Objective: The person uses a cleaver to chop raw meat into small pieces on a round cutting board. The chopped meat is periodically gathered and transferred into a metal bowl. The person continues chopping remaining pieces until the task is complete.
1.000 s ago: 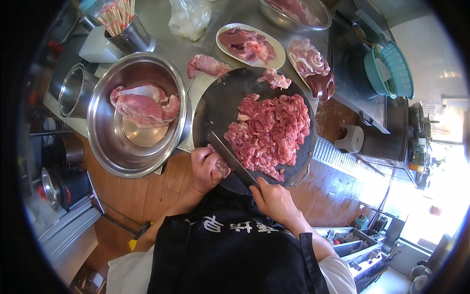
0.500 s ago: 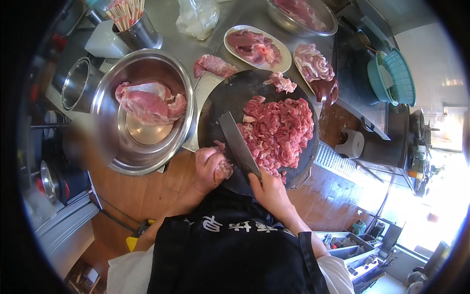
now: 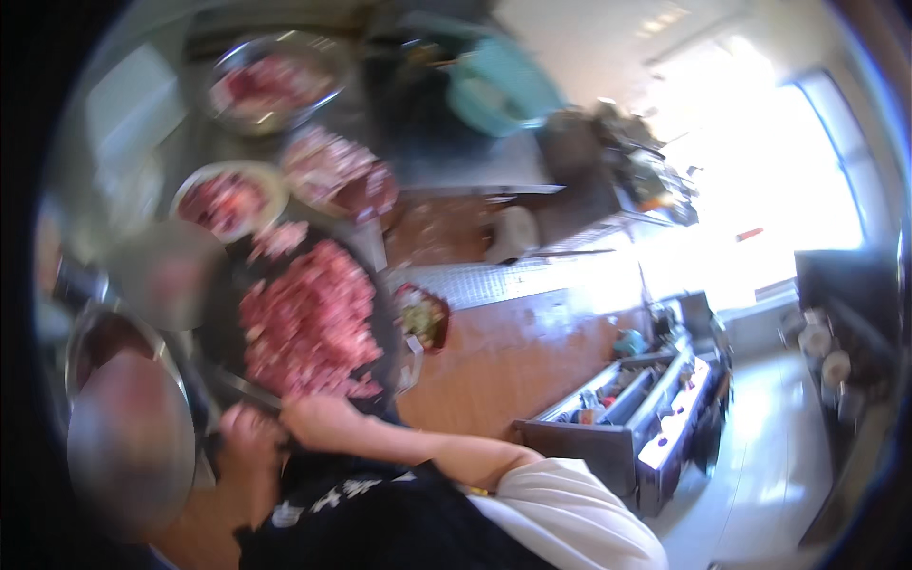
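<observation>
Head view, blurred: right hand, closed round the handle end of a knife, at the near edge of a dark round board; left hand, just left of it, cannot tell whether holding anything; chopped meat, heaped on the board; plate of meat, far left beyond the heap; metal bowl, farther still

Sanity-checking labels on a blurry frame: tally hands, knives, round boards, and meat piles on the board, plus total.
Hands: 2 (left hand, right hand)
Knives: 1 (knife, blurred, at the right hand)
Round boards: 1 (dark board)
Meat piles on the board: 2 (large chopped heap, small pile)
Total: 6
</observation>
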Tool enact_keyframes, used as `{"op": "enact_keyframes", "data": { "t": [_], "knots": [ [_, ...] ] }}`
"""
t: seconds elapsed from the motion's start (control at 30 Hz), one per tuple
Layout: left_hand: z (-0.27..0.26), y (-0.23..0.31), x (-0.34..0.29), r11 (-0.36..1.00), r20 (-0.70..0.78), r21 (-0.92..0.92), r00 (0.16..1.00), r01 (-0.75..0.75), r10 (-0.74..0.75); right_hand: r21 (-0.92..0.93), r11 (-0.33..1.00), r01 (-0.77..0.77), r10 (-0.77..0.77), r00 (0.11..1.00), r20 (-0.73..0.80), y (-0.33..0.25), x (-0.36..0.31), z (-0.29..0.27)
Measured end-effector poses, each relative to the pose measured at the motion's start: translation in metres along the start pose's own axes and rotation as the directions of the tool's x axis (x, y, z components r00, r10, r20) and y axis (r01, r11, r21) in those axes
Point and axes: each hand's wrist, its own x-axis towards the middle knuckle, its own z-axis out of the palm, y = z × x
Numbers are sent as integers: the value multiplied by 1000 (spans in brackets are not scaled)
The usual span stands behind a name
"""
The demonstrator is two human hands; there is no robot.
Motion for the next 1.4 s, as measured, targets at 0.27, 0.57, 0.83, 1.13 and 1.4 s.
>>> {"op": "enact_keyframes", "data": {
  "t": [0.27,0.57,0.83,1.13,1.4],
  "knots": [
    [-11,43,19,985,-12,52,986,-165,166,288,921,-264,268,963,25,26,-48,-29],
    [-32,71,33,953,22,217,977,-209,210,271,923,-274,296,954,-40,18,-45,-24],
    [-63,112,52,974,363,190,930,-126,50,276,913,-299,308,951,11,18,-41,-29],
    [-66,102,51,985,496,90,864,-149,85,262,923,-280,298,954,-32,22,-42,-15],
    [-49,133,59,995,48,97,998,35,-40,281,903,-324,339,941,-4,22,-48,-26]
  ]
}}
